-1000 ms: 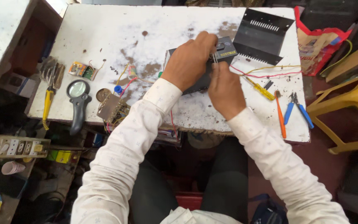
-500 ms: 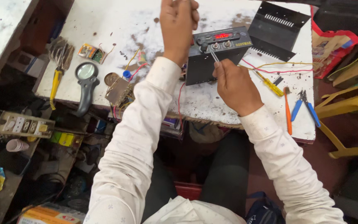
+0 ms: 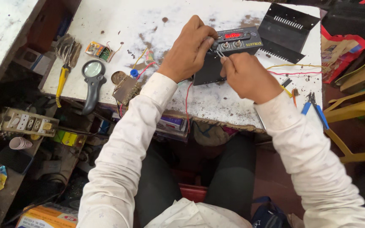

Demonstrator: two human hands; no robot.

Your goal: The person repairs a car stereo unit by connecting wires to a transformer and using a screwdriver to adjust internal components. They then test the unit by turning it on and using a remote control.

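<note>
— Where's the amplifier (image 3: 229,52)?
— On the bench (image 3: 119,25), toward its far right part, front panel with the red display tilted up at the person.
— And the left hand (image 3: 189,52)?
— Curled over the panel's left end, fingers closed on it, thumb by the knobs.
— The right hand (image 3: 248,76)?
— Just beside it, pinched shut on a thin metal tool (image 3: 219,54), probably a screwdriver; the tip is too small to be sure. It touches the panel near a knob.
— What's around?
— A black cover (image 3: 288,27) at the far right corner, blue pliers (image 3: 313,107) at the right edge, a magnifier (image 3: 91,80) and yellow pliers (image 3: 64,69) at the near left edge.
</note>
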